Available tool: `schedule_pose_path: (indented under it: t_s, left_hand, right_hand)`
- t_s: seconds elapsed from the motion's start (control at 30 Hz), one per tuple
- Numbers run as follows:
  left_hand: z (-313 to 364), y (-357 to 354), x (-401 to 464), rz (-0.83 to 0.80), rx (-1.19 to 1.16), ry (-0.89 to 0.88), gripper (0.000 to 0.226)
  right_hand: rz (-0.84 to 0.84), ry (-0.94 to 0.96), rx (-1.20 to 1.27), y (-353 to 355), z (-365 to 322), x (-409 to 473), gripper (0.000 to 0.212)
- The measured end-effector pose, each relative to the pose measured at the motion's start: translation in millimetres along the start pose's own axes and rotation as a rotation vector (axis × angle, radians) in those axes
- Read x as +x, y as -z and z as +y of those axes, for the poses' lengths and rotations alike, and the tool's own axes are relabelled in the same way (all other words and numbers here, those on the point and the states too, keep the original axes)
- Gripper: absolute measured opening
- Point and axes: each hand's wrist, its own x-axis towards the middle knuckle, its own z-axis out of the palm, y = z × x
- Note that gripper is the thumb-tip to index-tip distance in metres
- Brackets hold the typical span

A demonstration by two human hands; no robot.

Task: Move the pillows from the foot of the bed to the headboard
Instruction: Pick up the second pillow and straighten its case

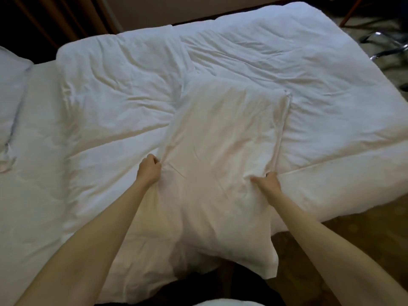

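Observation:
A large white pillow (220, 155) lies lengthwise on the white duvet (110, 96), its near corner hanging over the bed's edge toward me. My left hand (149, 168) is closed on the pillow's left edge. My right hand (268, 183) grips the fabric at its right edge, next to a zip seam. Both arms reach forward from the bottom of the view. A second white pillow (11, 96) sits at the far left of the bed, partly cut off by the frame.
The bed's corner (393, 133) ends at the right, with patterned carpet (353, 235) below. Metal chair legs (384, 47) stand on the floor at the upper right. A dark curtain (44, 18) hangs behind the bed at the upper left.

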Motion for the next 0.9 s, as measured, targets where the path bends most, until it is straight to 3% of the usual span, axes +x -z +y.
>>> schedule_pose_path:
  t_s: [0.17, 0.37, 0.53, 0.67, 0.8, 0.9]
  left_hand:
    - [36, -8, 43, -0.064, -0.006, 0.022, 0.057]
    - [69, -27, 99, -0.162, -0.056, 0.069, 0.085]
    - [74, -45, 116, -0.279, -0.262, 0.131, 0.1]
    - [80, -46, 103, -0.303, -0.326, 0.135, 0.1]
    - [85, -27, 74, -0.154, -0.467, 0.007, 0.066]
    - [73, -3, 49, -0.051, -0.544, -0.031, 0.05]
  right_hand:
    - [0.13, -0.056, 0.015, 7, -19, 38, 0.083]
    - [0.062, -0.041, 0.152, 6, -48, 100, 0.104]
    - [-0.032, -0.113, 0.25, -12, -40, 119, 0.109]
    - [0.041, -0.069, 0.284, -27, -43, 109, 0.088]
    - [0.077, -0.024, 0.324, -28, -68, 80, 0.063]
    - [0.072, 0.043, 0.329, -27, -81, 48, 0.064]
